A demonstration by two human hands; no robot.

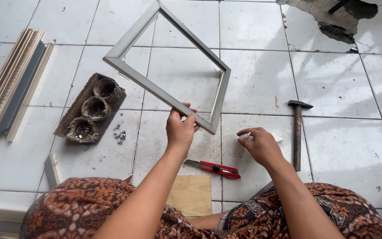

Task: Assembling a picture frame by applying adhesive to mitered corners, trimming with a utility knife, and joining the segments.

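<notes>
Above the white tiled floor (261, 75), the left hand (180, 130) is gripping a silver picture frame (166, 62) by its lower rail, fingers curled over the edge, and is holding it tilted like a diamond with its far corner pointing to twelve o'clock. At four o'clock from that hand, the right hand (261, 146) is pinching a small white stick (246, 137) between thumb and fingers, just above the tiles. A hammer (297, 132) is lying at three o'clock of the right hand, near but apart. A red utility knife (215, 168) is resting at six o'clock, beside a plywood piece (193, 194). At nine o'clock, a dark tray of three cups (89, 109) is sitting near loose moulding strips (9, 84). Bare tiles are spreading open toward one and two o'clock.
</notes>
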